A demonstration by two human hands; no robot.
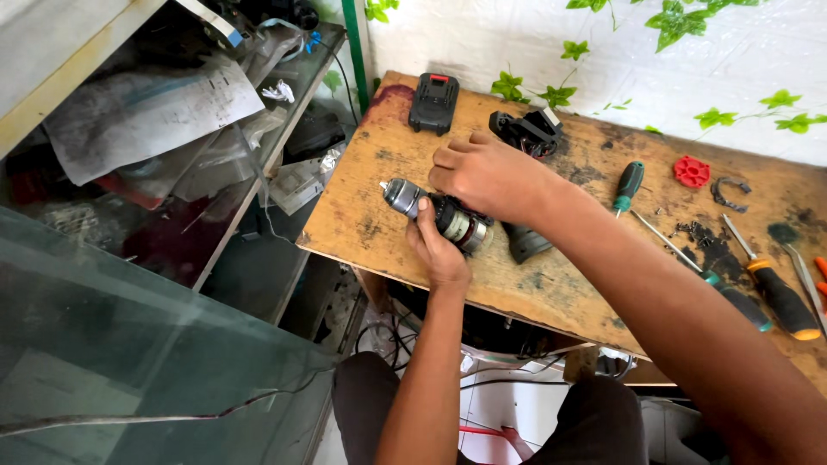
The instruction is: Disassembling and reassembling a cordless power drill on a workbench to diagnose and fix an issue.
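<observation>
Metal and black plastic make up the drill motor assembly (pixel 439 215) you hold at the near left of the tabletop (pixel 362 220): a ribbed grey chuck at its left end, a shiny steel band by the dark motor body. Scuffed, stained plywood forms that tabletop, with a boxy black battery pack (pixel 433 102) at the far edge, a green-handled screwdriver (pixel 628 186) and a red plastic gear (pixel 691 170) to the right. White wall with leafy vine stands beyond; dusty glass shelves (pixel 172 155) sit left. Your left hand (pixel 438 250) wraps the assembly from below, grip clenched on it; your right hand (pixel 487 172) lies over its top, fingers curled down, pressing it.
</observation>
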